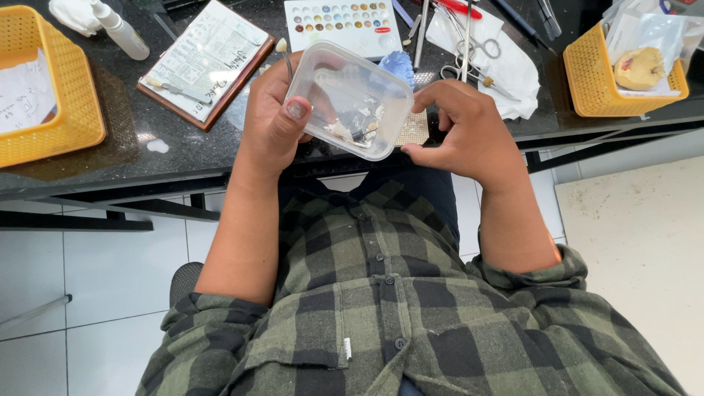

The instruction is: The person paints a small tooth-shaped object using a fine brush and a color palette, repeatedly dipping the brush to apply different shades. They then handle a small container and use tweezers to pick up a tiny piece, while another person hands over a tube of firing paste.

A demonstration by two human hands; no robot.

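The left hand is gripping a clear plastic box by its left end, thumb pressing on the near face and fingers wrapping behind, and the same hand is also pinching a thin tool whose pale tip is sticking up past the box's far left corner. The right hand is meeting the box at its right end: the thumb is touching the near right corner, while the curled fingers are sitting just beside the right edge, so its hold is light at most. The box is being held tilted above the near edge of the dark table, in front of the person's checked shirt. Small pale and dark pieces are lying inside it; what they are cannot be told.

Behind the box, a blue lump is showing at its far right corner. Further off, a palette with rows of coloured spots is lying on the table, with scissors on a white cloth to its right. A clipboard is lying left of the hands, a spray bottle beyond it. Yellow baskets are standing at both ends, the left basket holding paper, the right basket holding a tan cast.
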